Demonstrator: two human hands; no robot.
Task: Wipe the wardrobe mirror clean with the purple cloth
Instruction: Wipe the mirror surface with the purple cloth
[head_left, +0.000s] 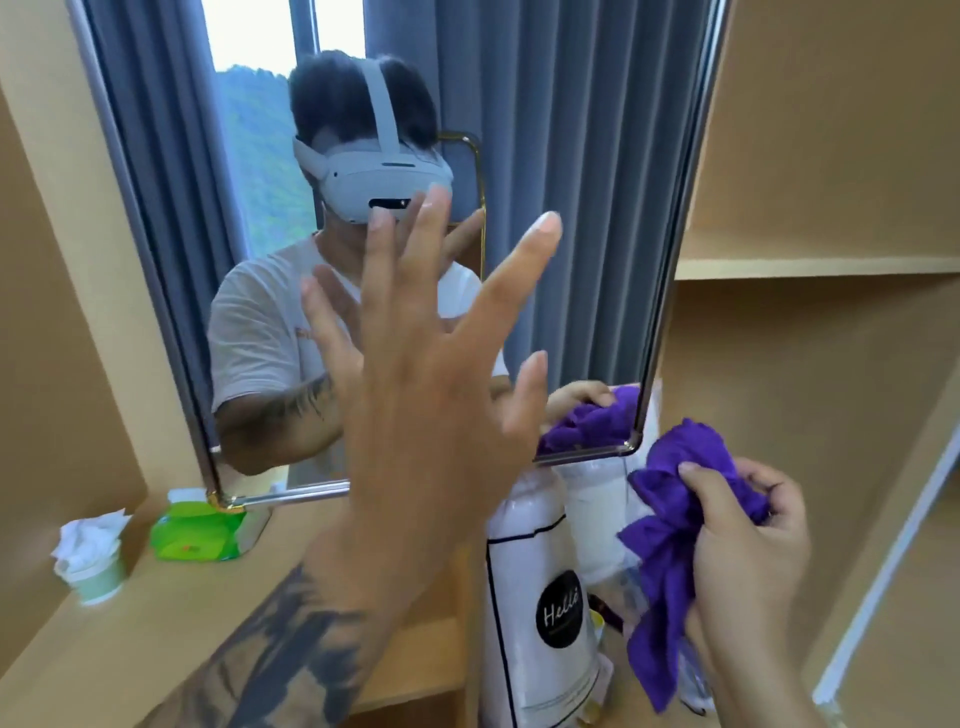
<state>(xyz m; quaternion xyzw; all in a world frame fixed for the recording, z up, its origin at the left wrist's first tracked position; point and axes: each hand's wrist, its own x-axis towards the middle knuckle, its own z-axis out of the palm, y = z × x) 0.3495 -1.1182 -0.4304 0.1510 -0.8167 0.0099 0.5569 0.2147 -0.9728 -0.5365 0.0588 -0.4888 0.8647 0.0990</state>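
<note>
Wardrobe mirror (571, 156), purple cloth (670, 525) bunched in right hand (748, 545) grip, seemingly off glass

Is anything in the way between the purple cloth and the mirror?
Nothing visible blocks it. The right hand holds the purple cloth just below the mirror's lower right corner. The open left hand only covers the glass's middle.

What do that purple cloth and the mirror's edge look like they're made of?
The purple cloth, bunched in the right hand, looks like soft matte fabric, perhaps microfibre: it crumples into limp folds. The mirror has a thin shiny frame, likely polished metal, with gold-coloured corners.
</note>
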